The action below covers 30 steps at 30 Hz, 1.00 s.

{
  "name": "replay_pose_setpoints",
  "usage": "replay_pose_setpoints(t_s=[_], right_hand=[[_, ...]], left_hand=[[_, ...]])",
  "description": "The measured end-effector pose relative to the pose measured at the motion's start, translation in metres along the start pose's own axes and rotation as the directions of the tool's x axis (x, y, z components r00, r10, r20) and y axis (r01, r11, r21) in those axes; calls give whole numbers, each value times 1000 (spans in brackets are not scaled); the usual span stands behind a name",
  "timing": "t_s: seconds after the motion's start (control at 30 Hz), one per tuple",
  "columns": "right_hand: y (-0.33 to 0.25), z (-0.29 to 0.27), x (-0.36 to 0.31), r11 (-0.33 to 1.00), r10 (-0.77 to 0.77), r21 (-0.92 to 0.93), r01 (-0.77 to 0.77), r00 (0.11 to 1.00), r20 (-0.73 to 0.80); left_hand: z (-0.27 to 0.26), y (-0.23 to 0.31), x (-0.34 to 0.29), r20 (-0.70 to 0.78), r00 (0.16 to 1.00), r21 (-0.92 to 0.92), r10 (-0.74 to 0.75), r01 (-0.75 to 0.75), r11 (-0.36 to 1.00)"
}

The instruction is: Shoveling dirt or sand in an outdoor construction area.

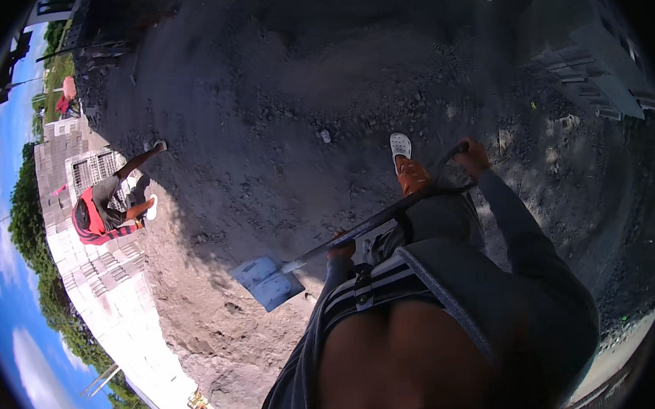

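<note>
A shovel [368, 224] lies slantwise across the front of my body, its dark shaft running from upper right to lower left. My right hand [476, 158] is closed round the grip at its upper end. Lower down, my left hand [340, 246] wraps the shaft close to the blade, its fingers partly hidden. The flat, greyish-white blade [271, 284] is raised at my left against sunlit dirt, and no load shows on it. Below the shaft my foot wears a white clog [400, 146].
Shaded, stony dirt [264, 141] spreads ahead, with a sunlit dirt mound [231, 345] at lower left. Another person in a red top [97, 218] bends beside stacked concrete blocks [59, 165] at far left. More blocks [589, 68] stand at upper right.
</note>
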State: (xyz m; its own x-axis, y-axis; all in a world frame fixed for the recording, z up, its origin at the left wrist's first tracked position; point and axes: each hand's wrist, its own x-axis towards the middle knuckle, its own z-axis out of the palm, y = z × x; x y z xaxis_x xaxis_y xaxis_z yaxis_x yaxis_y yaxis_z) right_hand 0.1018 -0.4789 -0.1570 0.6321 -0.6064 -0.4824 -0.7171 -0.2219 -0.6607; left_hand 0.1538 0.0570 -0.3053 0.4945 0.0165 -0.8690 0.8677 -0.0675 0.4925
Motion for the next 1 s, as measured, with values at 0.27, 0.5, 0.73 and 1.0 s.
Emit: replay_pose_setpoints(t_s=[0.27, 0.5, 0.73, 1.0], right_hand=[[-97, 103, -92, 902, -373, 61, 426, 703, 606], [-137, 189, -250, 777, -369, 173, 605, 216, 904], [-185, 277, -389, 809, 313, -158, 566, -186, 931], [-185, 437, -550, 687, 529, -215, 694, -275, 803]], left_hand=[[-41, -238, -187, -240, 918, -922, -315, -114, 371], [-15, -393, -299, -423, 819, -836, -388, -188, 515], [19, -420, -376, -601, 763, -13, -238, 288, 958], [-37, -516, -352, -103, 800, -710, -591, -475, -520]])
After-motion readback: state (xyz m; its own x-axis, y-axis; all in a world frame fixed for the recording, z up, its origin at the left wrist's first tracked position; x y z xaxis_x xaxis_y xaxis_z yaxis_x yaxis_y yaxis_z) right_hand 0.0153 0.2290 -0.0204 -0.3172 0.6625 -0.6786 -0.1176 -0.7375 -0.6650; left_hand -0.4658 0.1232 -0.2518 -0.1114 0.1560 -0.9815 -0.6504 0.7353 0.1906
